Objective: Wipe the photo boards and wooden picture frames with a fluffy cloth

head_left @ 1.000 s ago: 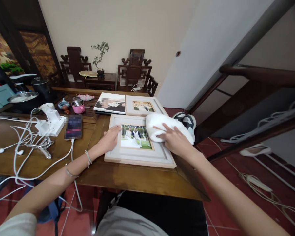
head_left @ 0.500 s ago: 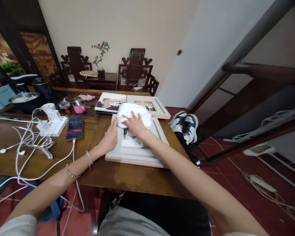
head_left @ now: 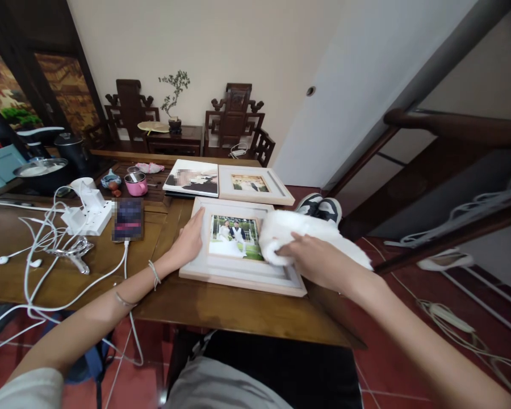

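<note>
A light wooden picture frame (head_left: 238, 275) lies face up on the table, with a photo of two people (head_left: 235, 237) behind its pane. My left hand (head_left: 191, 237) holds the frame's left side, fingers laid along the edge. At the opposite side, my right hand (head_left: 313, 255) is closed on a folded white cloth (head_left: 300, 227), slightly blurred. The cloth covers part of the frame's right border and hangs out past the table edge. Behind are a second picture frame (head_left: 276, 180) and a white-edged photo panel (head_left: 191, 177).
To the left on the table (head_left: 162, 295) are a phone (head_left: 128, 220), a white power strip (head_left: 91, 218), tangled cables, a silver claw clip (head_left: 77, 254) and a pink cup (head_left: 135, 184). Shoes (head_left: 323, 207) show beyond the right edge, near a dark wooden rail (head_left: 447, 128).
My right hand has swept the cloth from the frame's upper left to its right side, uncovering the photo. The frame has turned slightly; my left hand stays at its left edge.
</note>
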`<state>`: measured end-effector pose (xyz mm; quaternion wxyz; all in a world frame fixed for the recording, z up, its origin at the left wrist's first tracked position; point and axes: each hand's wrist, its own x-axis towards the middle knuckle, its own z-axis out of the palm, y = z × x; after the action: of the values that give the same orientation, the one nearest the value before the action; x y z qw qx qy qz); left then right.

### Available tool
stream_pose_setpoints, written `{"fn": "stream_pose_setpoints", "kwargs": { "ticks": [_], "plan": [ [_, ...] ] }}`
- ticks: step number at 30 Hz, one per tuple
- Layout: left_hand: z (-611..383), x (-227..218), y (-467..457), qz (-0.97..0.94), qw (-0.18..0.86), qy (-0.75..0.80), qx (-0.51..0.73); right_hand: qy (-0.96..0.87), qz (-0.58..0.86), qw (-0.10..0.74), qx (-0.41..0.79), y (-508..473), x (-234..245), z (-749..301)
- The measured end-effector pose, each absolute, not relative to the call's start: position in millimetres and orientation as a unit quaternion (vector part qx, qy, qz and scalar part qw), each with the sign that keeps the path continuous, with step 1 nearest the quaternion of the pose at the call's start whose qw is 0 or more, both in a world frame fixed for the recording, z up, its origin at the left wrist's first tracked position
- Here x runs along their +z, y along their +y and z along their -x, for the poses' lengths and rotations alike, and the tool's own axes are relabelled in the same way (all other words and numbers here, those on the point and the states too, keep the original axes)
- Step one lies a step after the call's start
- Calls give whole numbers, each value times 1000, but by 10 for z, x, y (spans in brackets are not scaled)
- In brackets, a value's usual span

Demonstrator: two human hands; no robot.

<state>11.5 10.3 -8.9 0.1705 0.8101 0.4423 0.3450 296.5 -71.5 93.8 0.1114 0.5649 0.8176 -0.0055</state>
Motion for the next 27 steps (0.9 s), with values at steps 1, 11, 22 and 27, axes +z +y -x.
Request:
{"fn": "stream_pose_setpoints", "kwargs": {
  "ticks": [1,11,22,27],
  "plan": [
    [-115,-82,98,-812,167,445,340,825,-553,109,-29,-813,955,-2979],
    [-100,2,80,-846,158,447,244,801,-596,48,34,18,755,-2614],
    [-169,123,30,-814,168,425,360,882,-467,9,62,429,667,-1749],
    [-167,127,4,-804,191,449,340,917,-399,17,27,-42,778,-1856]
  ]
}}
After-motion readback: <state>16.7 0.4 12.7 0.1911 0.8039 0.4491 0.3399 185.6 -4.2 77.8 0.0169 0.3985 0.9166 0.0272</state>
